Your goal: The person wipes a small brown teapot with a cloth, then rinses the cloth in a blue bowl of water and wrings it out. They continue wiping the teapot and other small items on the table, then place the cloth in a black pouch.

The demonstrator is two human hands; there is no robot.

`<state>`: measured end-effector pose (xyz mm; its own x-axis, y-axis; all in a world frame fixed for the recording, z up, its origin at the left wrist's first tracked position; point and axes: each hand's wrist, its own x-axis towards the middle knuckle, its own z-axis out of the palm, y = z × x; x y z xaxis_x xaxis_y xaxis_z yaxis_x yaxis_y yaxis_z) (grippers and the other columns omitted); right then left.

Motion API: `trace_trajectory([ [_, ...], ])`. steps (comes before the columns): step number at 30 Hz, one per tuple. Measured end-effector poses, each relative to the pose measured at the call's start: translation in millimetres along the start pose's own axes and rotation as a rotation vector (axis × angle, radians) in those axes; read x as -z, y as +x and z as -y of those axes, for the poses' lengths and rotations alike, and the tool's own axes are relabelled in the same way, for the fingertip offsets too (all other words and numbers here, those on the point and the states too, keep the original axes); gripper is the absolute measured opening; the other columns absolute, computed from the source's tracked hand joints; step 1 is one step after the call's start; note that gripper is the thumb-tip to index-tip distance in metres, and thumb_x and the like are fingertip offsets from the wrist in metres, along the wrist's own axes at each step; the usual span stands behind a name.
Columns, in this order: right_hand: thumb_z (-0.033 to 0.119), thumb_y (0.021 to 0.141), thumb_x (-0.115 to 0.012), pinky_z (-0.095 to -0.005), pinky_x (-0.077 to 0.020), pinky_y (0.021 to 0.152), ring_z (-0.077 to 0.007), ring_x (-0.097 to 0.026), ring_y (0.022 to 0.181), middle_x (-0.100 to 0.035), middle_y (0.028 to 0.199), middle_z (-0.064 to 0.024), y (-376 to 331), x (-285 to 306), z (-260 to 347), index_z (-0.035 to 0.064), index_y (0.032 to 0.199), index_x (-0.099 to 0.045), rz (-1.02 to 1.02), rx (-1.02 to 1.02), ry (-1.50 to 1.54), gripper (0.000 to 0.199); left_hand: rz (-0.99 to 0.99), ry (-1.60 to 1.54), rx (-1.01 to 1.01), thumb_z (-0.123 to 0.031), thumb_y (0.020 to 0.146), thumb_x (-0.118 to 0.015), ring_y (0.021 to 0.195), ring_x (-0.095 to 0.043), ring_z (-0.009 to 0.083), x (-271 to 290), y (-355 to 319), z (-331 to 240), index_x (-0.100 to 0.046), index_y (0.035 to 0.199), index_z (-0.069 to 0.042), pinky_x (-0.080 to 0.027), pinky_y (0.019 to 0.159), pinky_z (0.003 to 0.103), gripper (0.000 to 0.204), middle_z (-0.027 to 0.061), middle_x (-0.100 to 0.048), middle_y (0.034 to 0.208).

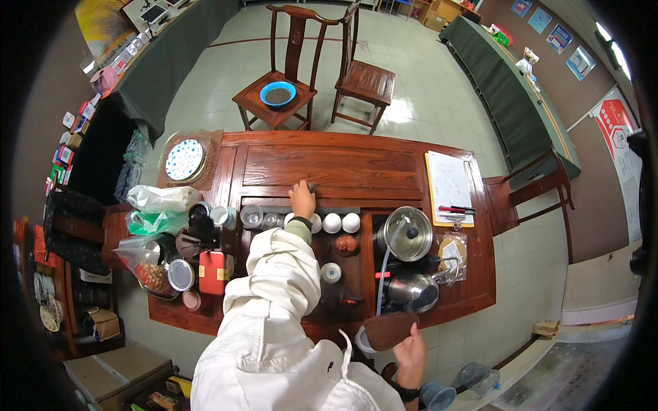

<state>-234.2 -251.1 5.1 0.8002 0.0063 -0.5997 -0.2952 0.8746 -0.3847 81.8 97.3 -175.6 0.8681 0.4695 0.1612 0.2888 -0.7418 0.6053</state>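
My left hand (302,200) reaches across the dark wooden tea table (322,161), its fingers closed on the tabletop beyond the row of cups. A small dark thing (312,187) shows at its fingertips, too little to name. Below the wrist stand several small white cups (332,222) in a row, with glass cups (251,216) to the left. At the table's near edge, my right hand (410,353) grips a folded brown cloth (391,331) between thumb and fingers. A round white thing (364,340) is partly hidden behind the cloth.
On the right are an open steel pot (406,234), a steel kettle (412,292) and a clipboard (449,185) with pens. Jars, bags and a red box (215,272) crowd the left. A reddish-brown clay figure (346,244) sits mid-tray. Two chairs (293,89) stand beyond.
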Motion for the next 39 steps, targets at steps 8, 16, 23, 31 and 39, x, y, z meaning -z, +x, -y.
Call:
trace_trajectory([
  [8, 0.032, 0.099, -0.043, -0.0482, -0.0368, 0.103, -0.0298, -0.049, 0.119, -0.051, 0.130, -0.0108, 4, -54, -11, 0.0050, 0.129, -0.047, 0.203, -0.051, -0.166, 0.040, 0.532, -1.304, 0.406, -0.006, 0.078, -0.070, 0.078, -0.058, 0.0172, 78, -33, -42, -0.053, 0.093, -0.002, -0.051, 0.063, 0.032, 0.023, 0.0062, -0.057, 0.083],
  [16, 0.011, 0.087, -0.045, -0.0469, -0.0329, 0.107, -0.0315, -0.046, 0.124, -0.051, 0.131, -0.0151, 11, -80, -17, 0.0011, 0.126, -0.048, 0.411, -0.301, 0.053, 0.041, 0.850, -1.721, 0.675, -0.030, 0.096, -0.051, 0.080, -0.059, 0.0211, 211, -142, -86, -0.054, 0.106, 0.002, -0.052, 0.065, 0.030, 0.033, 0.0143, -0.060, 0.096],
  [23, -0.011, 0.080, -0.043, -0.0476, -0.0309, 0.111, -0.0324, -0.042, 0.128, -0.043, 0.137, -0.0160, -2, -105, -41, 0.0017, 0.134, -0.039, 0.511, -0.175, 0.013, 0.056, 0.943, -1.847, 0.677, -0.039, 0.100, -0.031, 0.094, -0.058, 0.0264, 250, -190, -92, -0.051, 0.116, 0.001, -0.053, 0.077, 0.037, 0.048, 0.0158, -0.059, 0.106],
  [31, 0.005, 0.088, -0.061, -0.0428, -0.0399, 0.105, -0.0247, -0.048, 0.122, -0.050, 0.130, -0.0085, -34, -121, -64, 0.0071, 0.131, -0.044, 0.627, 0.171, -0.152, 0.046, 0.891, -1.858, 0.692, -0.031, 0.097, -0.048, 0.090, -0.061, 0.0258, 296, -218, -106, -0.054, 0.112, 0.000, -0.056, 0.077, 0.034, 0.034, 0.0135, -0.061, 0.104],
  [39, 0.010, 0.091, -0.060, -0.0380, -0.0512, 0.088, -0.0223, -0.059, 0.102, -0.060, 0.116, -0.0102, -63, -147, -90, -0.0007, 0.120, -0.053, 0.671, 0.483, -0.311, 0.031, 1.111, -1.745, 0.421, -0.048, 0.098, -0.035, 0.080, -0.061, 0.0183, 314, -213, -114, -0.052, 0.115, -0.004, -0.051, 0.062, 0.026, 0.051, 0.0112, -0.063, 0.102],
])
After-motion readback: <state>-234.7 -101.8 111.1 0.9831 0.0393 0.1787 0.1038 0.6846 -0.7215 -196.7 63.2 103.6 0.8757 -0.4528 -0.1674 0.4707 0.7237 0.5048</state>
